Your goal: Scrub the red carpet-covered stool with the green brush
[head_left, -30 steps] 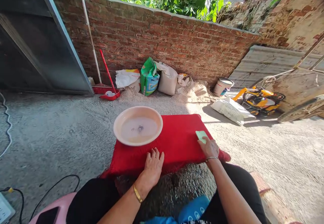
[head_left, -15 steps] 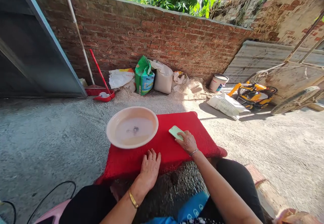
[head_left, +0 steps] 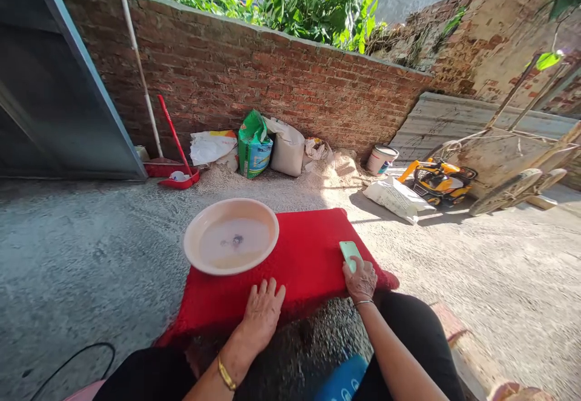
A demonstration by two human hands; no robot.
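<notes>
My right hand point(head_left: 362, 281) grips the near end of a mint-green phone point(head_left: 348, 250) at the right side of a red cloth point(head_left: 306, 247). The phone lies on or just over the cloth; which of the two I cannot tell. Near the cloth's front edge rests my left hand point(head_left: 263, 311), open and palm down, its fingers a little apart and nothing in them. Just beyond it stands a pale peach basin point(head_left: 194, 254) holding cloudy water, with a small dark spot in the middle. The cloth covers a low surface before my knees.
Along the brick wall point(head_left: 204, 80) stand a green bag point(head_left: 254, 147), a pale sack point(head_left: 288, 150), a bucket point(head_left: 382, 159) and a red dustpan point(head_left: 181, 178). Farther right are a yellow toy digger point(head_left: 440, 180) and a wheeled cart point(head_left: 517, 189). A black cable point(head_left: 77, 355) lies at lower left.
My right hand has moved the phone rightward and nearer to me, turning it more upright in view. My left hand stays on the cloth. The view has tilted up slightly.
</notes>
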